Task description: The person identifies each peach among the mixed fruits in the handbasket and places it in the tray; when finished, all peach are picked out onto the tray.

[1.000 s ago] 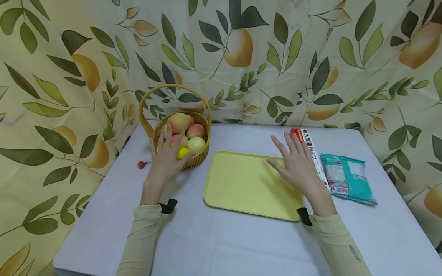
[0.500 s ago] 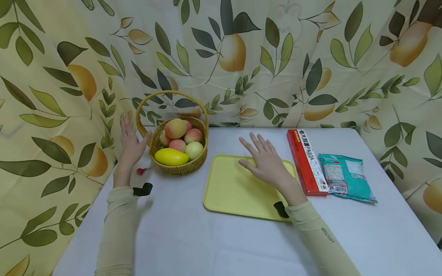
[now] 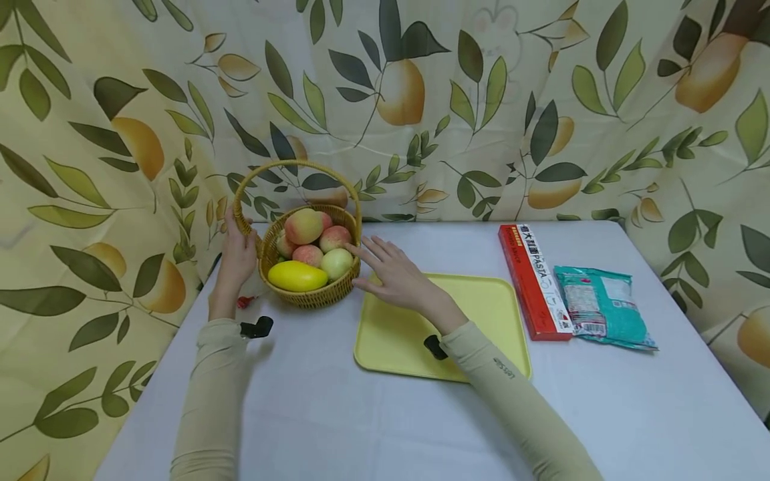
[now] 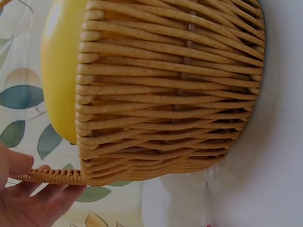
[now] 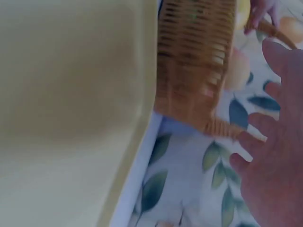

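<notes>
A wicker basket [image 3: 313, 299] with a tall hoop handle [image 3: 293, 163] stands at the back left. It holds several peaches [image 3: 303, 226], a pale green round fruit [image 3: 337, 263] and a long yellow fruit [image 3: 297, 276]. My left hand [image 3: 236, 259] grips the lower left part of the handle; the left wrist view shows the thumb [image 4: 18, 161] on one side and fingers on the other. My right hand [image 3: 397, 275] has its fingers spread, with the fingertips beside the basket's right rim; whether they touch it I cannot tell. Below this hand lies a yellow tray [image 3: 385, 351].
To the tray's right lie a red and white pasta box [image 3: 534, 284] and a teal packet [image 3: 603, 307]. A small red wrapped lollipop [image 3: 244, 302] lies near my left wrist. Behind the table hangs a leaf-patterned curtain [image 3: 481, 133].
My left hand went from in front of the basket out to its left, then came in onto the handle. My right hand moved left across the tray to the basket's right side.
</notes>
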`<control>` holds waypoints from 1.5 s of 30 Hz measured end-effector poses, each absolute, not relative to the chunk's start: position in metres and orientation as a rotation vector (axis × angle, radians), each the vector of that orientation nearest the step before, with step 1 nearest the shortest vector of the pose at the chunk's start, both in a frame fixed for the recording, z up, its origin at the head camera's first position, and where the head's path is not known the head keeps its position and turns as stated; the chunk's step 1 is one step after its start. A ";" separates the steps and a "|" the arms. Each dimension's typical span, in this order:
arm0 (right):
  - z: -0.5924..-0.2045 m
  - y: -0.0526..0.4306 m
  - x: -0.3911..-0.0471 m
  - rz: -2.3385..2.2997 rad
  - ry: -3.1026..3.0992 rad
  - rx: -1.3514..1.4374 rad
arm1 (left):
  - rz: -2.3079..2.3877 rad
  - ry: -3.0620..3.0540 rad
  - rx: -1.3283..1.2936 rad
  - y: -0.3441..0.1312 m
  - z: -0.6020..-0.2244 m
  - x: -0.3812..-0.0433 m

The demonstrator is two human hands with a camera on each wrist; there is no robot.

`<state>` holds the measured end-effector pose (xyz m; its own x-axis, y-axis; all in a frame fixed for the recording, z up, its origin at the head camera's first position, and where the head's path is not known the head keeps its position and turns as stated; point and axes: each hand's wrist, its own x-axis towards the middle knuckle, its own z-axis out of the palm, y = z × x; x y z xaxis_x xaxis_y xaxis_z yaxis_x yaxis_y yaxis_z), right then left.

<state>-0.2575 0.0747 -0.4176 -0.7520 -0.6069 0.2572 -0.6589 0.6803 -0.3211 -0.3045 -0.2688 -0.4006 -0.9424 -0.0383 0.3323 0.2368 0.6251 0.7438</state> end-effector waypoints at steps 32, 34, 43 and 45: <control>-0.390 -0.046 -0.367 0.302 -2.872 1.086 | -1.098 -2.551 -0.085 -0.266 -0.408 -0.309; -0.390 -0.048 -0.368 0.315 -2.891 1.077 | -1.097 -2.555 -0.090 -0.266 -0.407 -0.308; -0.400 -0.053 -0.370 0.444 -2.888 1.046 | -1.077 -2.558 -0.103 -0.267 -0.410 -0.307; -0.400 -0.052 -0.370 0.454 -2.868 1.030 | -1.074 -2.556 -0.109 -0.268 -0.409 -0.308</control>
